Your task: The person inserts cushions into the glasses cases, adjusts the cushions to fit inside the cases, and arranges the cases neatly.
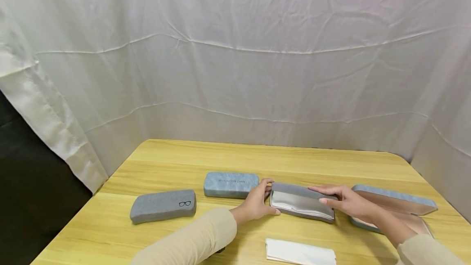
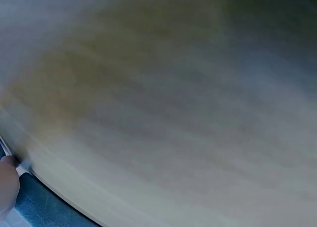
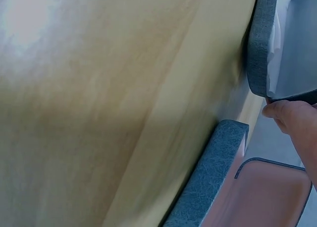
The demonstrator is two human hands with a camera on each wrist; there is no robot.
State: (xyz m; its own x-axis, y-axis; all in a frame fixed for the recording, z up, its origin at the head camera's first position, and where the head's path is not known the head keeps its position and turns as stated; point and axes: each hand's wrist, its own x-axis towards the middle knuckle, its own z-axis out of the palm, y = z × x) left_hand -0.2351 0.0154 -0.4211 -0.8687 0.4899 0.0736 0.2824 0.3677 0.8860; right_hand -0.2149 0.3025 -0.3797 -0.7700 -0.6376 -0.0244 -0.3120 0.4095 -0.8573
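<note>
Grey case (image 1: 302, 201): sits on the tabletop (image 1: 176, 158) between both hands, its lid (image 1: 294, 188) partly raised and pale lining showing.
Handling: managing that lid looks to me like the step in hand; slow, even pressure near its rim would suit, fingertips clear of the seam.
Inner cloth (image 1: 288, 209): its white folds lie along the near edge; I'd want them tucked flat, since a loose corner could catch.
Blue open case (image 1: 401, 207): stands just beside the right hand (image 1: 349, 201), so that wrist needs a careful path.
Left hand (image 1: 254, 203): spans the case's left end, thumb at the near corner, fingers round the far side; a steadying hold, I'd say.
Right grip: thumb on the lid's near side, fingers stretched fairly straight along its top, pinching it lightly by the look of it.
Sleeves (image 1: 198, 234): both forearms reach forward and angle inward, palms facing one another across the case.
Spare cloth (image 1: 299, 252): lies folded in front, well within reach of either hand.
</note>
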